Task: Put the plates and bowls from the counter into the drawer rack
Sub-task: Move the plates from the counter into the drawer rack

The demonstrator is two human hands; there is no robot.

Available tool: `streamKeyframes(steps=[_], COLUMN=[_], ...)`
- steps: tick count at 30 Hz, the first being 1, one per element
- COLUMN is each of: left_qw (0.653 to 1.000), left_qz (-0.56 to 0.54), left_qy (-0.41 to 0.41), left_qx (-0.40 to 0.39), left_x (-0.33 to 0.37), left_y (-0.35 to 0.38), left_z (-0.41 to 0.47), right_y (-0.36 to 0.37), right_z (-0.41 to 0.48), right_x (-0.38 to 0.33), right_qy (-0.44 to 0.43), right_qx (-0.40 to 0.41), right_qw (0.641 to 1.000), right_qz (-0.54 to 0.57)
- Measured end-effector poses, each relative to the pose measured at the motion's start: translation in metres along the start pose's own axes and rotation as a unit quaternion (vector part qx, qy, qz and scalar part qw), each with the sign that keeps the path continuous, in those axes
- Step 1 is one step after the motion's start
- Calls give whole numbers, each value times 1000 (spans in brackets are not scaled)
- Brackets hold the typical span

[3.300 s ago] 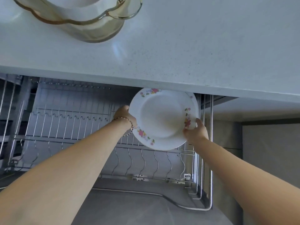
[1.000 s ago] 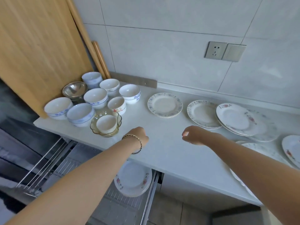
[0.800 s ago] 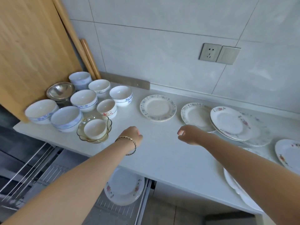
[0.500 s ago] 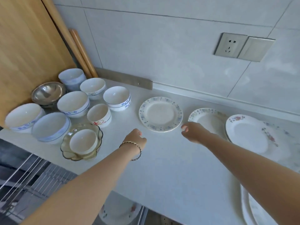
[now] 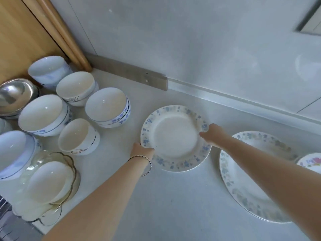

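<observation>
Head view: I look down on a pale grey counter [image 5: 173, 206], both my bare arms stretched out over it.
Left hand: my left hand [image 5: 141, 150], with a thin bracelet [image 5: 145, 162] at the wrist, is closed on the near-left rim of a round white plate with a blue flower border [image 5: 175, 138].
Right hand: my right hand [image 5: 212, 133] grips the same plate at its right rim, fingers curled over the edge.
Plate: it is held between both hands; I cannot tell whether it rests on the counter or is just clear of it.
Right of the plate: a larger white plate with a faded blue-green flower border [image 5: 243, 180] lies flat under my right forearm, and a white plate with pink flowers [image 5: 311, 160] shows beyond it at the frame edge.
Left of the plate: a cluster of white bowls, the nearest a stacked pair with blue flowers [image 5: 107, 106] and a small bowl with a red motif [image 5: 78, 136].
Near-left corner: a scalloped amber glass dish [image 5: 48, 188] with a white bowl sitting in it.
Far left: a shiny steel bowl [image 5: 15, 94], close to a wooden board [image 5: 20, 32] leaning against the wall.
Drawer rack: only a few wires [image 5: 4, 207] show at the lower left edge, below the counter.
</observation>
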State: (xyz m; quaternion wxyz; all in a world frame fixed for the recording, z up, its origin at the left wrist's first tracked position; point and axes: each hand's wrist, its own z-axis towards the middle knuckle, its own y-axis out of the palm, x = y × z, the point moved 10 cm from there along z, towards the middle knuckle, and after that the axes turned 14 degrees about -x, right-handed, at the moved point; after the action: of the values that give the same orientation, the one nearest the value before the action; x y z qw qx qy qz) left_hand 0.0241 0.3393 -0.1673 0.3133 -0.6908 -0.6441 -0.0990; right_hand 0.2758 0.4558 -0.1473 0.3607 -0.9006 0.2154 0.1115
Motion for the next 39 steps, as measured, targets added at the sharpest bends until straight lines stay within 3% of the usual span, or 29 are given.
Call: streamKeyframes(steps=[8, 12, 19, 28, 33, 39], left_qw=[998, 994, 988, 984, 973, 946], left_qz=[-45, -68, -103, -33, 51, 161], left_qy=[46, 82, 79, 75, -31, -128], left_qx=[-3, 0, -87, -159, -224, -249], left_x=[-1, -11, -74, -206, -294, -369], left_y=[-7, -20, -57, -163, -219, -255], left_z=[7, -16, -88, -198, -226, -205], right_y=[9, 11, 53, 208, 313, 441], right_z=[7, -25, -129, -281, -354, -376], right_x=[17, 6, -18, -44, -51, -41], right_qy=[-26, -78, -122, -105, -94, -18], right_qx=[16, 40, 49, -1, -79, -228], right_qw=[993, 991, 989, 987, 974, 925], right_qz=[112, 105, 69, 123, 188, 304])
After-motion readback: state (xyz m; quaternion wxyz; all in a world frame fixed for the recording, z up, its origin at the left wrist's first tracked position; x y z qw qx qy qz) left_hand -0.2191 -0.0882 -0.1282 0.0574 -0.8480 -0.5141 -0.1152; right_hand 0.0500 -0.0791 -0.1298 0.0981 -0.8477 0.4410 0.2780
